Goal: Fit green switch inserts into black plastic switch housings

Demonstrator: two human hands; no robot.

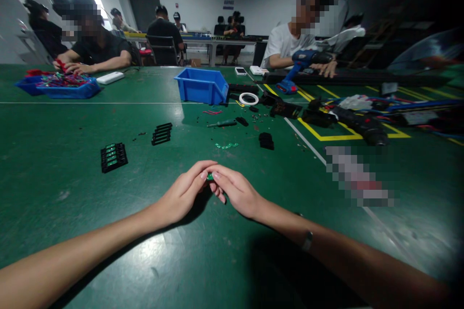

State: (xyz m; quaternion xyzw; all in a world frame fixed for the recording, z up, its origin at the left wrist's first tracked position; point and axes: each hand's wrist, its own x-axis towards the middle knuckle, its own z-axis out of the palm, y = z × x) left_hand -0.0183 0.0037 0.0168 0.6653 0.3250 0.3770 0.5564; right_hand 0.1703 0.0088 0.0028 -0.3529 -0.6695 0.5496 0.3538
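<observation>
My left hand [184, 192] and my right hand [237, 190] meet fingertip to fingertip low over the green table [72, 193]. Both pinch a small green part [210, 176], mostly hidden between the fingers. Just beyond them lie loose green pieces [226, 146] and a small black block [266, 140]. To the left sits a black holder with green inserts [113, 157], and a stack of black strips [161, 133] lies farther back.
A blue bin [202, 85] stands at centre back, with a screwdriver [222, 124] and a tape roll [249, 99] near it. A person on the right holds a blue drill [297, 70]. Another on the left works over a blue tray [60, 86]. Cables and tools clutter the right.
</observation>
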